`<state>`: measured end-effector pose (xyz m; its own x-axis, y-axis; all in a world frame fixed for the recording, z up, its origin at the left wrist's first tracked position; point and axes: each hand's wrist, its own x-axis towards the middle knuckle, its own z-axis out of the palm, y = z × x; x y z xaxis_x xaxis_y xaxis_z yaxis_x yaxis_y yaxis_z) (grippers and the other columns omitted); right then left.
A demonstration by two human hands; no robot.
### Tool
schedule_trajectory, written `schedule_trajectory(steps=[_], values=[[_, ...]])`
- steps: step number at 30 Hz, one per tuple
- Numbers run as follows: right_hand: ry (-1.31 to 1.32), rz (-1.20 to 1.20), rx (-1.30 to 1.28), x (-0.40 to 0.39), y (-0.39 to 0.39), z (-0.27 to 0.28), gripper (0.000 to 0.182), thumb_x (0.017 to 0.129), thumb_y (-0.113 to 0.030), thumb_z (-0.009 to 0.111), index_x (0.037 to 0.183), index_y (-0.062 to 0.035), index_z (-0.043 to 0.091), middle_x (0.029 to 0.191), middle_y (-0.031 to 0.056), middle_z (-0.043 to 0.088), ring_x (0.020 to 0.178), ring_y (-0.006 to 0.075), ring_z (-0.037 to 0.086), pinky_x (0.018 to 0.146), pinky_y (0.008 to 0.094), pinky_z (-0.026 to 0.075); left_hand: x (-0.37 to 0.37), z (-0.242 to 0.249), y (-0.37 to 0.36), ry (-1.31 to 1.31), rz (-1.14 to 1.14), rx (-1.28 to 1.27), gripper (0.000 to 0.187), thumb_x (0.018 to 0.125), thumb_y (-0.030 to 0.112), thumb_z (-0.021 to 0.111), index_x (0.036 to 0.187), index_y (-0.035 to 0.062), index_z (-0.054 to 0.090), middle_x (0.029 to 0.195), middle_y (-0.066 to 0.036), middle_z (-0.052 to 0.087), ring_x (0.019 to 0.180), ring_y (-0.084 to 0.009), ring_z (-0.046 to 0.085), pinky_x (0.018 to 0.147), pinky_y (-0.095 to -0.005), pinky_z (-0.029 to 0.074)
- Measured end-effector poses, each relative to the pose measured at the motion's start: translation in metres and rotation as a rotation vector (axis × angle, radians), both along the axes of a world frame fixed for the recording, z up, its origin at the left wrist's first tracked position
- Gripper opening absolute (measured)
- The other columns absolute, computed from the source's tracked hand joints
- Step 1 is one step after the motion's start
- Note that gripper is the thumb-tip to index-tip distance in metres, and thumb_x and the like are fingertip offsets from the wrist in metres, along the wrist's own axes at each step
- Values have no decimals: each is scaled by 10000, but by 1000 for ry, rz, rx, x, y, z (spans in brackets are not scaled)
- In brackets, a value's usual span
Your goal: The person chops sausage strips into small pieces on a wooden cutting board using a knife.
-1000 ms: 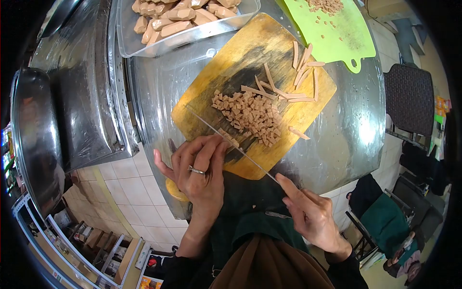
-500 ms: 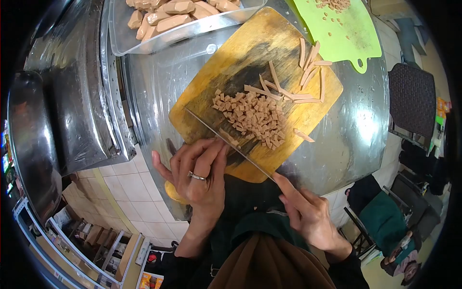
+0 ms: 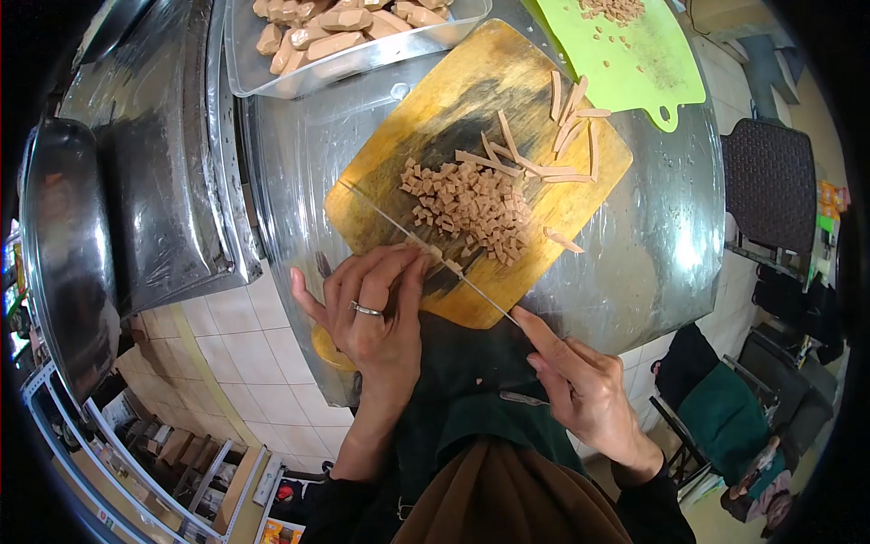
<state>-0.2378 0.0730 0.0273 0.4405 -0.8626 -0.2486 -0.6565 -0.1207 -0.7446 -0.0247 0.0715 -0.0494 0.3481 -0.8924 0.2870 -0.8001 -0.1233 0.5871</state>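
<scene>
My right hand (image 3: 584, 381) grips a knife (image 3: 487, 297), its index finger stretched along the spine. The thin blade slants across the near left part of a worn wooden cutting board (image 3: 408, 136). Close against the blade, the bent fingers of my left hand (image 3: 372, 295) press on a few sausage strips (image 3: 450, 265), partly hidden by the fingertips. Beyond the knife lies a heap of small diced sausage pieces (image 3: 476, 213). Longer uncut sausage strips (image 3: 566, 172) are scattered over the right side of the board, and one strip (image 3: 564, 240) overhangs its edge.
A clear plastic tub (image 3: 362, 59) of sausage chunks stands behind the board. A green cutting mat (image 3: 625, 68) with diced bits lies at the back right. Everything rests on a shiny metal table (image 3: 625, 272). A chair (image 3: 770, 181) stands to the right; a person (image 3: 752, 471) is at lower right.
The knife blade has shifted slightly, and cut bits now show beside it near my left fingertips. Both hands stay in nearly the same place; the whole view has moved slightly.
</scene>
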Motion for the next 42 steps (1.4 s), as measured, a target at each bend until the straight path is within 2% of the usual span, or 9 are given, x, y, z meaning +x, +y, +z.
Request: schedule_trajectory(steps=[7, 16, 19, 29, 35, 42], values=[[5, 14, 35, -2, 1, 5, 612, 902, 22, 727, 1479, -108, 574, 658, 75, 541, 542, 202, 552, 526, 389, 525, 1, 0, 1, 37, -29, -31, 226, 799, 43, 844, 987, 146, 773, 1003, 34, 738, 1006, -189, 655, 1237, -537, 176], [-34, -12, 49, 0, 2, 1, 610, 885, 44, 732, 1462, -93, 590, 655, 75, 554, 535, 201, 550, 514, 387, 515, 2, -4, 3, 39, -43, -46, 310, 758, 13, 852, 1036, 139, 796, 1019, 20, 744, 967, -198, 648, 1202, -544, 306], [-38, -23, 57, 1, 3, 0, 614, 884, 46, 730, 1464, -99, 590, 654, 79, 551, 532, 206, 549, 517, 394, 515, 1, -6, 2, 61, -43, -66, 317, 754, 16, 857, 1040, 137, 794, 1024, 16, 750, 952, -203, 647, 1198, -543, 318], [80, 35, 9, 14, -5, -9, 620, 918, -15, 719, 1502, -148, 554, 642, 78, 521, 532, 250, 568, 529, 413, 520, 2, -3, 1, 74, -42, -42, 264, 791, 36, 850, 1028, 132, 785, 1030, 7, 753, 974, -205, 652, 1204, -542, 309], [9, -32, -15, 14, -4, -20, 624, 928, -18, 713, 1506, -188, 552, 642, 77, 520, 529, 253, 573, 544, 411, 528, 0, -1, 1, 28, -46, -30, 226, 819, 43, 832, 1019, 134, 781, 1042, 16, 741, 996, -191, 656, 1210, -521, 273], [30, 0, -81, 11, -2, -22, 629, 942, -55, 710, 1523, -214, 528, 636, 87, 526, 527, 265, 579, 538, 421, 533, -2, 7, 0, -16, -24, 30, 215, 845, 80, 819, 1041, 145, 760, 1053, 28, 730, 1017, -172, 652, 1215, -502, 239]])
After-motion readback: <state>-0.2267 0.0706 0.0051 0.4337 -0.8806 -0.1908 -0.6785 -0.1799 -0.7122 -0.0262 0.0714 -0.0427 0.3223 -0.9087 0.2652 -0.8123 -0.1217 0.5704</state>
